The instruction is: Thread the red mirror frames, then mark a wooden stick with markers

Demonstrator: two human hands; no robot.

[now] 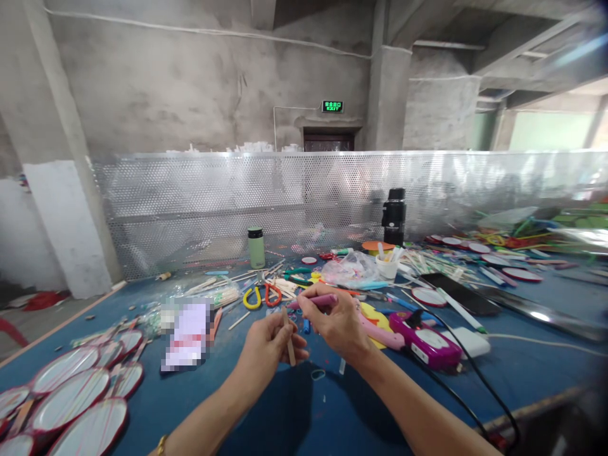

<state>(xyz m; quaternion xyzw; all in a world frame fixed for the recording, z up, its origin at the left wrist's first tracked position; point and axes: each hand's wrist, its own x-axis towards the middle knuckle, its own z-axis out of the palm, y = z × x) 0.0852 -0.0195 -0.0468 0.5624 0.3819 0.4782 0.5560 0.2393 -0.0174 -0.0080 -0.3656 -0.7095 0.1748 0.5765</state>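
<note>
My left hand (266, 345) is closed round a flat wooden stick (290, 348), which stands nearly upright between thumb and fingers. In my right hand (339, 326) is a purple-pink marker pen (323, 301), gripped like a writing tool, its tip pointing left toward the top of the stick. Yellow-handled and red-handled scissors or pliers lie just beyond my hands; the red handle (272, 294) is nearest. A pink glue gun (380, 332) rests right of my right wrist. On the blue table below lies a small rubber band (318, 375).
Several red-rimmed white discs (71, 399) with sticks overlap at the left. A magenta device (425, 342) with black cables sits at the right, near a dark phone (458, 293). A green tumbler (256, 248) and black flask (394, 218) stand by the perforated metal screen (213, 202).
</note>
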